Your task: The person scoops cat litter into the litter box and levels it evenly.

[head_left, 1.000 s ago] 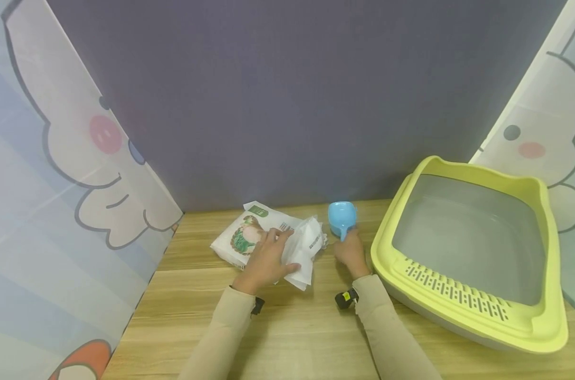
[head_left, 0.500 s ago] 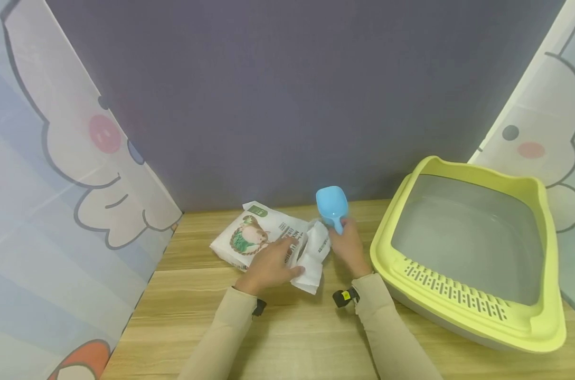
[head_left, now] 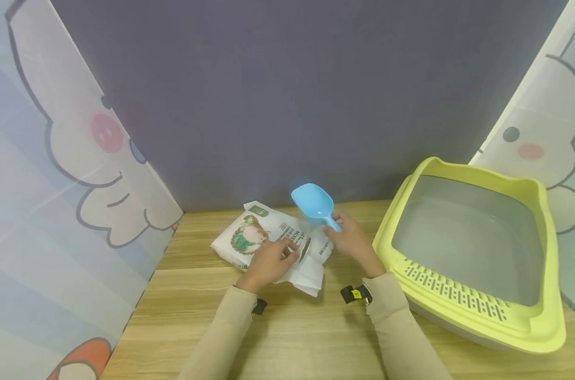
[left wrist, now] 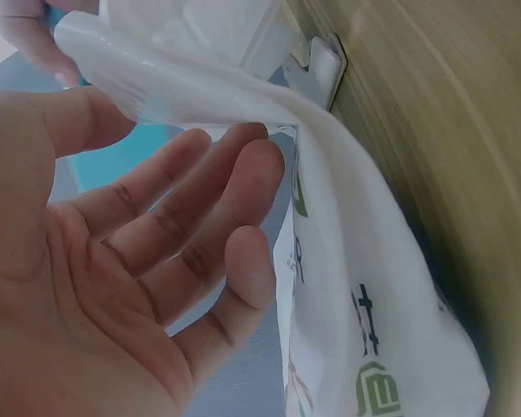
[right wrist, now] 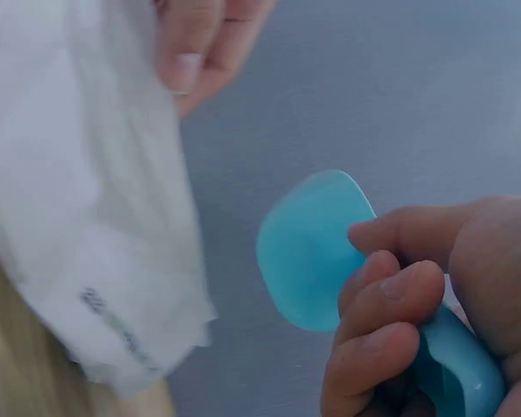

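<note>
A dark panel [head_left: 287, 100] closes off the far side, and a wood-grained desk [head_left: 163, 316] carries the things. On the right sits a wide grey tray [head_left: 529, 335] with a yellow rim, well apart from the left hand and near the person's right forearm.

Left of the tray, towards the far edge, a white printed bag [head_left: 279, 224] lies flat, its long axis running left to right and its crumpled end rightmost, with a dark slit there that is probably its mouth. The left hand [head_left: 270, 264] is at the near side of this slit, its fingers loosely bent and spread, thumb at the loose flap; a firm grip does not show. The right hand [head_left: 351, 241], just right of the crumpled end, is the one nearer it and grips the handle of a blue scoop [head_left: 313, 203].

The scoop is held above the desk beside the bag's far right corner, its bowl pointing far left, its handle near right; the slit lies on the near side of the bowl.
</note>
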Motion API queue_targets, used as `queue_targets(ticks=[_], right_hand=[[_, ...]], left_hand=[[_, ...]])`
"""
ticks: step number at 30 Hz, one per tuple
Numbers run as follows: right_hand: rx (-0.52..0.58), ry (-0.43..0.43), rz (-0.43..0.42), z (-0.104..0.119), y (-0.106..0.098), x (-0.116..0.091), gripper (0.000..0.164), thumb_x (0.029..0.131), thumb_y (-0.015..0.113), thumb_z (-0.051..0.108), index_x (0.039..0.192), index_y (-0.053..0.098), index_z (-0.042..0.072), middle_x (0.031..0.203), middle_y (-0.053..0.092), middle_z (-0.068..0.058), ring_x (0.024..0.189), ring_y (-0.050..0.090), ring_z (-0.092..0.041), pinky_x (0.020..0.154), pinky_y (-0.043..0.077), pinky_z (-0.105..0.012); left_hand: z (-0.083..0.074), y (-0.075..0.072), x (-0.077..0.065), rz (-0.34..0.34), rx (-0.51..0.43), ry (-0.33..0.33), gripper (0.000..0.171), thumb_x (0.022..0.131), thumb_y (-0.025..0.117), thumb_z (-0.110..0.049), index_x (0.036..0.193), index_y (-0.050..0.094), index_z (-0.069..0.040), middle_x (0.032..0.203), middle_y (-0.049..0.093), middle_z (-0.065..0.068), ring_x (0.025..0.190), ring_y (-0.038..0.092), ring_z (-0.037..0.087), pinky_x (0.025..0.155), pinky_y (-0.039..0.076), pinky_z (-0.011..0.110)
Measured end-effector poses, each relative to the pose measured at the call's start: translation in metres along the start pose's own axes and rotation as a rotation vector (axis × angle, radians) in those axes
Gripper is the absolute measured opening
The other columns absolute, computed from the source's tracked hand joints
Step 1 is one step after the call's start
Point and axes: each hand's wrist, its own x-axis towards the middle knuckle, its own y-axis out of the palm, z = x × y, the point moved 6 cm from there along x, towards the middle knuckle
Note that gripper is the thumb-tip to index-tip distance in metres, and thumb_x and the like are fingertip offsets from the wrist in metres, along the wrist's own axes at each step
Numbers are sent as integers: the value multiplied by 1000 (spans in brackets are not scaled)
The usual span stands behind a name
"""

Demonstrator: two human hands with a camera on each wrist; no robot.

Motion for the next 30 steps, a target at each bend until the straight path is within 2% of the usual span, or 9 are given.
queue_targets(ticks=[4, 9, 14, 18, 21, 25, 30], right_hand=[[-75, -39, 13, 7, -12, -8, 38, 99, 62, 23, 129, 55, 1, 99, 65, -18, 70, 58, -21, 58, 50, -30], [-161, -100, 22, 10, -24, -16, 34, 97, 62, 24, 124, 58, 4, 82, 59, -10, 61, 51, -17, 53, 45, -29], [-255, -166, 6, 13, -39, -21, 32, 96, 63, 23, 123, 62, 7, 86, 63, -11, 63, 49, -17, 55, 43, -30], [-296, -179, -4, 15, -50, -25, 35, 97, 65, 24, 128, 65, 8, 91, 67, -11, 63, 50, -17, 56, 42, -31], [-295, -171, 6, 15, -53, -25, 37, 97, 65, 24, 129, 65, 6, 86, 65, -10, 61, 49, -16, 54, 42, -30], [-285, -151, 49, 13, -53, -24, 32, 97, 64, 21, 123, 62, 3, 80, 63, -7, 57, 49, -15, 50, 41, -29], [-296, -163, 76, 14, -54, -22, 25, 96, 66, 20, 117, 60, 7, 78, 64, -5, 56, 49, -14, 50, 41, -28]], left_hand=[[0, 2, 1, 2, -8, -6, 21, 98, 61, -32, 105, 73, -17, 87, 75, -1, 68, 62, 8, 66, 49, 27], [0, 5, 4, 6, 8, -24, 17, 94, 67, -30, 102, 74, -16, 88, 77, 0, 77, 69, 14, 70, 52, 29], [-1, 11, 7, 23, 13, -60, 13, 88, 72, -27, 97, 73, -18, 88, 78, 1, 79, 70, 16, 70, 52, 31], [-1, 14, 10, 11, 34, -75, 9, 85, 72, -26, 91, 72, -19, 83, 77, -1, 73, 66, 13, 65, 50, 30], [-2, 15, 13, -3, 50, -78, 8, 86, 72, -27, 87, 71, -19, 76, 74, -3, 64, 62, 10, 61, 47, 28], [-1, 15, 17, -14, 72, -63, 10, 89, 70, -27, 85, 70, -18, 64, 66, -7, 52, 54, 7, 53, 42, 26], [1, 10, 19, -33, 103, -51, 12, 90, 68, -27, 82, 68, -18, 56, 57, -9, 45, 47, 7, 46, 38, 26]])
